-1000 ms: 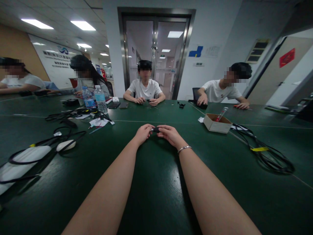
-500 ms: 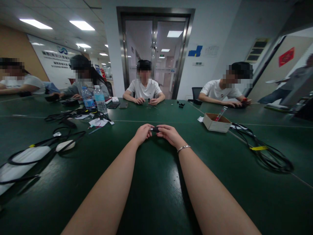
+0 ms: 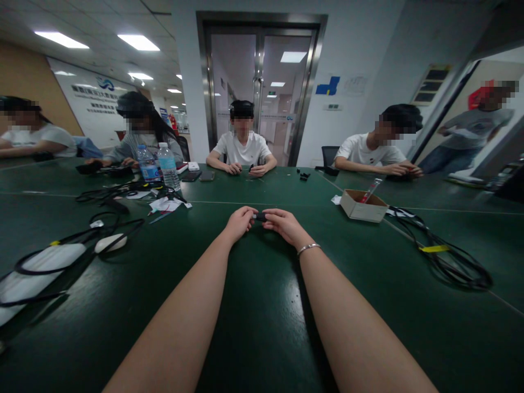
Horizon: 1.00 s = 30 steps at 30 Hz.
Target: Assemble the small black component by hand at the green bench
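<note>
Between my two hands, just above the green table [image 3: 262, 295], is a small dark object [image 3: 260, 217] with a silvery left end. It may be a USB stick or plug, but it is too small to tell. My left hand [image 3: 239, 224] pinches the silvery end between thumb and fingers. The black end is gripped by the fingertips of my right hand [image 3: 284, 224], whose wrist carries a silver bracelet [image 3: 308, 248]. The fingers cover part of the object at both sides.
Black cables [image 3: 118, 188], paper scraps [image 3: 166, 204] and two water bottles [image 3: 168, 166] lie or stand to the left. At right are an open box [image 3: 364, 210] and a coiled cable [image 3: 454, 262]. Several people sit around the table; one stands far right.
My hands and the small dark object stay almost in place. The standing person at far right has moved left and shows more fully. The seated person at right has lowered their hands slightly.
</note>
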Motion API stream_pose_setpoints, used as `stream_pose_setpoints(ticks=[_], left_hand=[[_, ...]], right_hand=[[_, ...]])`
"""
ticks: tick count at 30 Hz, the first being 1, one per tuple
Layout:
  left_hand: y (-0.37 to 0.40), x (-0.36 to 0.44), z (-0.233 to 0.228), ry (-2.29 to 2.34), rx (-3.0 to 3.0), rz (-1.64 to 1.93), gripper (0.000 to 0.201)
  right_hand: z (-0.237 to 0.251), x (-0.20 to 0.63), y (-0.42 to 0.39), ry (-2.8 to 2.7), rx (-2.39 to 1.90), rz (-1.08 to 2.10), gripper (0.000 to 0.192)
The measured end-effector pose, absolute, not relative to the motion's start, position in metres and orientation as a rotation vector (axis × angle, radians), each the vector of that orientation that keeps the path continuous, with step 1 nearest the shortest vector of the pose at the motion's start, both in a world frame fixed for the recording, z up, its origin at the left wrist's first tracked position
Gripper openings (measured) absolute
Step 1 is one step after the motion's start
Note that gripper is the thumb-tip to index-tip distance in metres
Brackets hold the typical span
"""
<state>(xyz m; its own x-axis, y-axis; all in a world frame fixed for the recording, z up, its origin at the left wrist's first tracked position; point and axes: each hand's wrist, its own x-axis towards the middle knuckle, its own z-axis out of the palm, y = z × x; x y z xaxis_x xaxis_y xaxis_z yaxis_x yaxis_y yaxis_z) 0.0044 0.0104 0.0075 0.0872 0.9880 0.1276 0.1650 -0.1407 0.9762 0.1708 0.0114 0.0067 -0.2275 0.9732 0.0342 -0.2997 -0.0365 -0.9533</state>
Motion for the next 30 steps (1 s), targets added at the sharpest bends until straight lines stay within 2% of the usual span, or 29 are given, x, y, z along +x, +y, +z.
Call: stream_pose_setpoints(ticks=[9, 16, 23, 26, 30], left_hand=[[0.015, 0.002, 0.002, 1.146, 1.420, 1.266, 0.019], [0.016, 0.005, -0.004, 1.089, 1.657, 1.128, 0.038], [0.014, 0.014, -0.005, 1.212, 1.689, 1.060, 0.037], [-0.002, 0.016, 0.019, 1.330, 1.791, 0.843, 0.035], [-0.071, -0.020, 0.062, 1.482, 2.234, 0.334, 0.033]], right_hand=[[0.004, 0.168, 0.013, -1.310, -0.923, 1.449, 0.023], [0.005, 0.160, 0.014, -1.650, -1.140, 1.166, 0.023], [0.009, 0.150, 0.000, -1.547, -1.058, 1.277, 0.025], [0.011, 0.153, -0.008, -1.495, -1.086, 1.318, 0.029], [0.020, 0.199, -0.046, -1.594, -1.076, 1.391, 0.048]])
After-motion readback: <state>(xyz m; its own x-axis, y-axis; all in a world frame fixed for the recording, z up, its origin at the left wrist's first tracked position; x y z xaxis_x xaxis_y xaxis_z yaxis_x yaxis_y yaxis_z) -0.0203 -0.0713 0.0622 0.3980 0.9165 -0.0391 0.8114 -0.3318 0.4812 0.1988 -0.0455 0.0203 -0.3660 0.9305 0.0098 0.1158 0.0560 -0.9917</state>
